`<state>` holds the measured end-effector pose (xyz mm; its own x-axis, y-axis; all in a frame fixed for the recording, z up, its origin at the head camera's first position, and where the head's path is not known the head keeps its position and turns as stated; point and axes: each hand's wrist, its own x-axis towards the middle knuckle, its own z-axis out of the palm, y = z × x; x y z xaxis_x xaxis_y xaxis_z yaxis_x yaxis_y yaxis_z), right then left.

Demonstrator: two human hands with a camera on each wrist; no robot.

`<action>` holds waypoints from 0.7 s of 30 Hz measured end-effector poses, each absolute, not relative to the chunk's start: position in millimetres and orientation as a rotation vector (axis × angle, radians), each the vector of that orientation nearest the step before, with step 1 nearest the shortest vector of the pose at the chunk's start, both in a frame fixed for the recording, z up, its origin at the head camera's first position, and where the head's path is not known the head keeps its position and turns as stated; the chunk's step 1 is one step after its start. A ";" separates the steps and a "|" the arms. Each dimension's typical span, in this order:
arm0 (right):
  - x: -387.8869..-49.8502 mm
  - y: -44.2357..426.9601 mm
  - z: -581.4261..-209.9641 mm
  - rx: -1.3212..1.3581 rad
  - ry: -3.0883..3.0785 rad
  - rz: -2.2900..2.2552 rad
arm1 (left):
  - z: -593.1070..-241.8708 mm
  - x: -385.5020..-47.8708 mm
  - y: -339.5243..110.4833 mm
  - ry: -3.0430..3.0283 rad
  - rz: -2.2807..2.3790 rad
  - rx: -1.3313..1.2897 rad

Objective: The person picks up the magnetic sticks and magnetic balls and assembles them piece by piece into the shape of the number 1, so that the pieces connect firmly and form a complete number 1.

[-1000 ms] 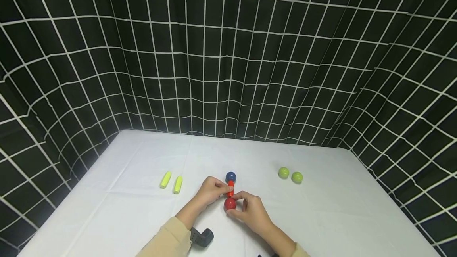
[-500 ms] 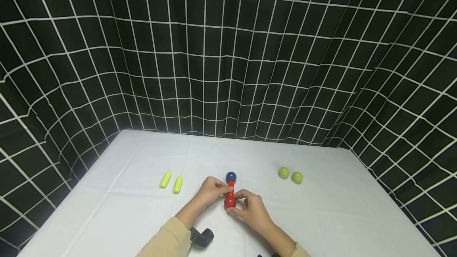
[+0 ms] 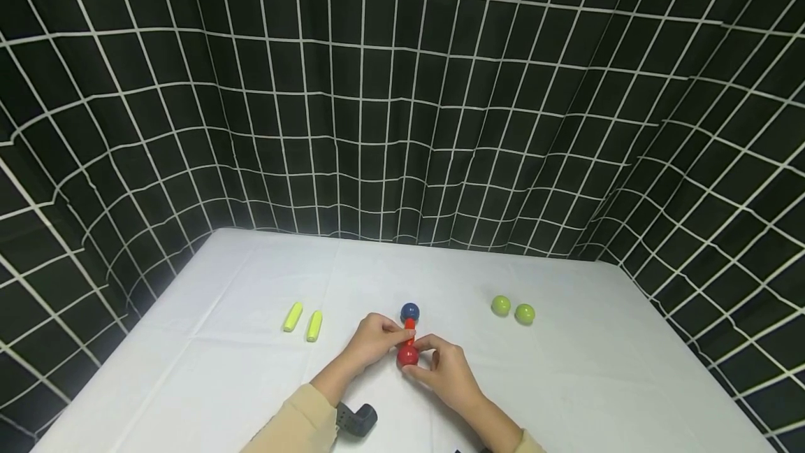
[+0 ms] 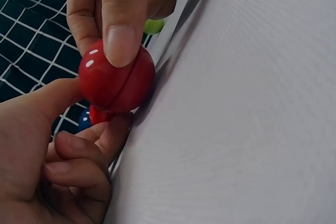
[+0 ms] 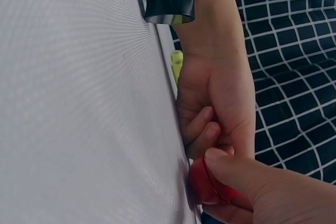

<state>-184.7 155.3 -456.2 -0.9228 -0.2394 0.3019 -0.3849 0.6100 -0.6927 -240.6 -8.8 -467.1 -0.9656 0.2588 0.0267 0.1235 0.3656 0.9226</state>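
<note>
My left hand (image 3: 372, 338) pinches a short red-orange stick (image 3: 410, 326) between thumb and fingertips. At the stick's near end sits a shiny red ball (image 3: 407, 356), which my right hand (image 3: 448, 369) holds between thumb and forefinger. A blue ball (image 3: 410, 312) stands at the far end of the stick, in line with it. In the left wrist view the red ball (image 4: 116, 77) shows a seam around it and hides most of the stick. The right wrist view has the red ball (image 5: 206, 182) under my right thumb, close to the white cloth.
Two yellow sticks (image 3: 293, 317) lie to the left on the white-covered table (image 3: 207, 369). Two green balls (image 3: 501, 305) rest on the right. A dark wrist-worn device (image 3: 358, 420) is by the left sleeve. Black curtains (image 3: 390, 103) with white grid lines surround the table.
Over the last second my right hand has brought the red ball slightly forward, up against the near end of the stick. My left hand keeps its pinch.
</note>
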 end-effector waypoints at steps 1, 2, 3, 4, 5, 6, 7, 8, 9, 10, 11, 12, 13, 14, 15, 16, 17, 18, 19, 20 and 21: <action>-185.2 155.3 -456.2 0.516 -2.655 1.204 | -466.4 -240.2 -9.2 2.504 1.653 0.355; -185.7 155.3 -456.1 0.511 -2.654 1.204 | -465.2 -239.8 -9.8 2.523 1.635 0.363; -186.1 155.3 -456.0 0.505 -2.654 1.206 | -463.7 -239.4 -10.7 2.548 1.612 0.376; -186.4 155.3 -455.9 0.500 -2.656 1.212 | -461.8 -239.0 -11.9 2.579 1.582 0.393; -186.7 155.3 -455.8 0.494 -2.660 1.211 | -459.5 -238.6 -13.6 2.617 1.543 0.409; -186.6 155.3 -455.5 0.485 -2.667 1.215 | -456.9 -238.0 -15.6 2.662 1.496 0.429; -186.6 155.4 -455.3 0.478 -2.674 1.220 | -454.5 -237.4 -18.3 2.706 1.445 0.439; -186.5 155.5 -455.1 0.469 -2.681 1.225 | -451.6 -236.8 -21.4 2.755 1.392 0.442; -186.4 155.5 -455.0 0.460 -2.689 1.230 | -448.5 -236.4 -25.1 2.800 1.343 0.438; -186.5 155.5 -454.8 0.452 -2.695 1.233 | -445.5 -236.1 -29.3 2.844 1.291 0.427; -186.5 155.5 -454.5 0.445 -2.702 1.233 | -442.4 -236.0 -34.0 2.885 1.244 0.410; -186.7 155.4 -454.2 0.439 -2.707 1.240 | -439.5 -236.3 -39.0 2.918 1.200 0.385; -186.6 155.5 -454.4 0.435 -2.710 1.242 | -437.0 -237.0 -44.3 2.948 1.156 0.358; -186.6 155.5 -454.5 0.430 -2.713 1.243 | -434.8 -238.0 -50.0 2.979 1.114 0.344; -186.6 155.6 -454.6 0.428 -2.714 1.245 | -432.4 -239.1 -55.8 2.999 1.083 0.326; -186.6 155.6 -454.6 0.428 -2.714 1.248 | -430.1 -240.4 -62.2 3.007 1.052 0.307; -186.5 155.7 -454.6 0.428 -2.714 1.251 | -428.2 -241.7 -68.9 3.019 1.021 0.292; -186.5 155.8 -454.6 0.429 -2.714 1.254 | -426.0 -242.9 -75.6 3.027 0.997 0.282; -186.5 156.0 -454.7 0.431 -2.714 1.256 | -424.0 -244.2 -82.5 3.033 0.982 0.278; -186.4 156.2 -454.7 0.434 -2.713 1.256 | -421.7 -245.6 -89.3 3.031 0.982 0.269; -186.5 156.5 -454.7 0.436 -2.710 1.257 | -419.2 -247.1 -96.0 3.025 0.984 0.253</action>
